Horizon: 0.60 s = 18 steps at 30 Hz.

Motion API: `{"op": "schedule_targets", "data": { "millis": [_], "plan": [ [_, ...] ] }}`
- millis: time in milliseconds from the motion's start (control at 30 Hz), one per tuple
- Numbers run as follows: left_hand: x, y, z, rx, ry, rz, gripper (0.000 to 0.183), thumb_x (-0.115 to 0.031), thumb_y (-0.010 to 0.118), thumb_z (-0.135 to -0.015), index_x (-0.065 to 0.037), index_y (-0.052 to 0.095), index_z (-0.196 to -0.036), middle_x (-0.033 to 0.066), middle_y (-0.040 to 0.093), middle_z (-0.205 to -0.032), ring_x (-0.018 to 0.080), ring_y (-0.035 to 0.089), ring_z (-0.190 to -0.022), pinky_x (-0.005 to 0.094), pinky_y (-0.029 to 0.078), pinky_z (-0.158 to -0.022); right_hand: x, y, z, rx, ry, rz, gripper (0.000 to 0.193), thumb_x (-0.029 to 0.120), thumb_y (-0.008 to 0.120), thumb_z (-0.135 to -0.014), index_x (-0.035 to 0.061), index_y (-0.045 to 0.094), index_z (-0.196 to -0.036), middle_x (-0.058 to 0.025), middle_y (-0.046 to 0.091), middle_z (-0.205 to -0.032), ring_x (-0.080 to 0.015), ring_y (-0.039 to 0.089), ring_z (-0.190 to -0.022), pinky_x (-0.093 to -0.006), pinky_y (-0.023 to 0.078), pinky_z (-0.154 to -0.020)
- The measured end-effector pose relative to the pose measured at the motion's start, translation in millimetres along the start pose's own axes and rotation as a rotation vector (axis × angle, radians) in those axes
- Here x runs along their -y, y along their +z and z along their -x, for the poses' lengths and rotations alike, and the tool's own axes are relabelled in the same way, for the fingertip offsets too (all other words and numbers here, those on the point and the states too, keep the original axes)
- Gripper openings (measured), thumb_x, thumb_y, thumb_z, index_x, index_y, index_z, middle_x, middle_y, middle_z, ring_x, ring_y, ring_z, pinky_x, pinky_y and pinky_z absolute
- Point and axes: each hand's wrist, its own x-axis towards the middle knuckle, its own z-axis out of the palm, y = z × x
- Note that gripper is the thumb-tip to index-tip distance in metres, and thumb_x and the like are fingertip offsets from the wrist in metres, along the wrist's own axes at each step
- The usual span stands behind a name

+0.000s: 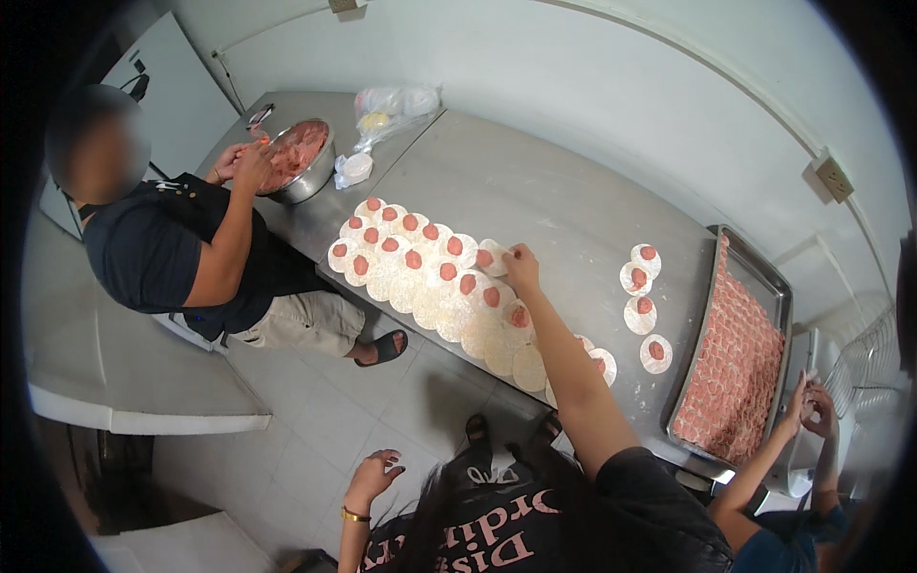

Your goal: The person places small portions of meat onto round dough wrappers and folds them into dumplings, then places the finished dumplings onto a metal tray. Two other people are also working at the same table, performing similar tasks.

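Left hand (379, 475) hangs low off the table edge, fingers loosely curled and spread. Right arm reaches over the metal table (564, 181); right hand (521, 267) pinches a round wrapper (491, 258) by its right edge, fingertips closed. Wrapper is a disc, about as long as wide, meat dab toward its left; sits at the right end of a dabbed row. Overlapping wrappers (475, 336) form a block, long axis running upper left to lower right. Right: four dabbed wrappers (641, 313) in a line, then the tray (752, 270). Far left: co-worker's hands (250, 170) at a meat bowl (318, 179).
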Motion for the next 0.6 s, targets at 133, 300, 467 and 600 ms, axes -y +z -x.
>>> {"op": "schedule_targets", "data": {
  "millis": [133,300,467,600],
  "plan": [
    [-20,-11,-32,0.034,0.11,0.067,0.028,-0.016,0.068,-0.081,-0.004,0.062,-0.106,0.0135,0.067,-0.098,0.0234,0.066,-0.086,0.033,0.052,-0.075,-6,-38,10,0.042,0.201,-0.782,0.037,0.014,0.043,-0.085,-0.002,0.048,-0.118,-0.0198,0.056,-0.115,-0.0327,0.059,-0.101,-0.0446,0.051,-0.084],
    [-103,-13,-104,0.128,0.33,0.419,0.022,-0.015,0.056,-0.091,-0.002,0.06,-0.108,0.0079,0.064,-0.101,0.0147,0.061,-0.093,0.0275,0.049,-0.079,0,-103,67,0.052,0.208,-1.17,0.045,0.018,0.038,-0.088,-0.0047,0.041,-0.126,-0.0173,0.052,-0.123,-0.0304,0.053,-0.112,-0.041,0.045,-0.094],
    [-217,23,-154,0.323,0.379,1.011,0.043,-0.031,0.04,-0.099,0.002,0.045,-0.125,0.0102,0.053,-0.122,0.0215,0.052,-0.114,0.0339,0.044,-0.094,14,-147,166,0.145,0.102,-1.335,0.043,0.017,0.036,-0.092,-0.0033,0.039,-0.129,-0.0164,0.05,-0.128,-0.0274,0.052,-0.116,-0.0402,0.044,-0.097],
    [-277,60,-169,0.68,0.154,1.386,0.054,-0.044,0.031,-0.099,-0.001,0.041,-0.129,0.0114,0.048,-0.128,0.0243,0.045,-0.122,0.0398,0.039,-0.101,18,-148,241,-0.001,0.187,-1.295,0.042,0.015,0.037,-0.092,-0.0003,0.039,-0.131,-0.0158,0.049,-0.13,-0.0266,0.052,-0.116,-0.0395,0.043,-0.099]
  ]
}}
